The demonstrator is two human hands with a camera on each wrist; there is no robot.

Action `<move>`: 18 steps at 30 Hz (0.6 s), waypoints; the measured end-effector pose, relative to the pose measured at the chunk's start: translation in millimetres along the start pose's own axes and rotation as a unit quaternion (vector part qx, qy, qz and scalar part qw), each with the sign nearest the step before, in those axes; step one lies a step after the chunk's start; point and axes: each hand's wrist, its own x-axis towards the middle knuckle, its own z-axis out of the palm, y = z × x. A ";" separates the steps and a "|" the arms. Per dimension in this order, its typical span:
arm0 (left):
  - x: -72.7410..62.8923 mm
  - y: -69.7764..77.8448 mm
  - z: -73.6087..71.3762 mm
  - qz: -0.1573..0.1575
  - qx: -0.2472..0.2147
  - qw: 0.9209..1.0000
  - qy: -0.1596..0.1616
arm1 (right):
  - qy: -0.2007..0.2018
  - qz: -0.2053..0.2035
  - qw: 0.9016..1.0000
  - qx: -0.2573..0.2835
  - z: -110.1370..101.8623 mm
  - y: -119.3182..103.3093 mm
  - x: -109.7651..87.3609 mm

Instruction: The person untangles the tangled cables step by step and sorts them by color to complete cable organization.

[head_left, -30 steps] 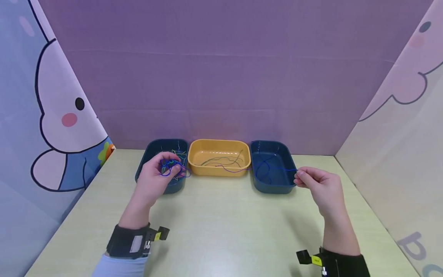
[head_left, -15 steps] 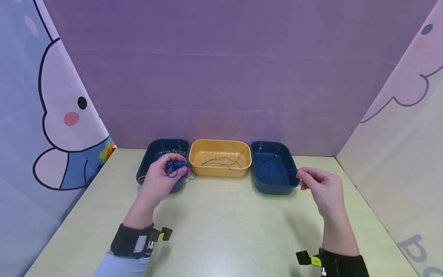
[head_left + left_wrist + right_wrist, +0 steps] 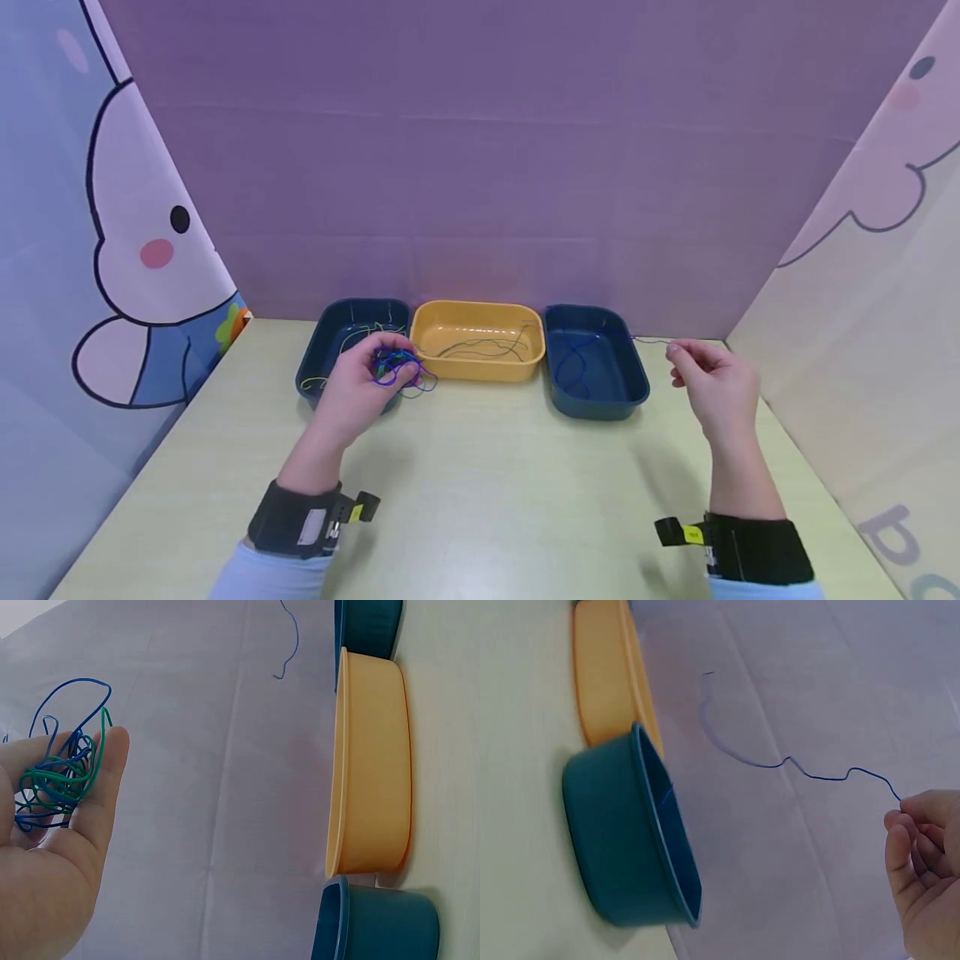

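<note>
My left hand (image 3: 363, 387) holds a loose tangle of blue and green wires (image 3: 64, 784) in its curled fingers, above the right side of the left blue bin (image 3: 352, 312). Loops of the tangle stick out past the fingertips. To the right of the right blue bin (image 3: 600, 410), my right hand (image 3: 716, 392) pinches one end of a single blue wire (image 3: 827, 778) between thumb and finger. That wire is bent in waves, and its free end hangs in the air towards the bins. Its far part is blurred in the right wrist view.
Between the two blue bins stands a yellow bin (image 3: 480, 372) with several thin greenish wires inside. Blue wire lies in the right blue bin, yellowish wire in the left. A purple backdrop (image 3: 480, 167) rises behind the table (image 3: 480, 483), with printed panels at both sides.
My right hand has moved right and a little farther away, drawing the blue wire's free end away from above the yellow bin. My left hand has shifted slightly right with the tangle.
</note>
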 end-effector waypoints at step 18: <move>-2.8 5.4 1.3 0.006 0.004 1.000 -0.011 | 0.007 -0.066 0.976 -0.207 3.1 12.4 39.5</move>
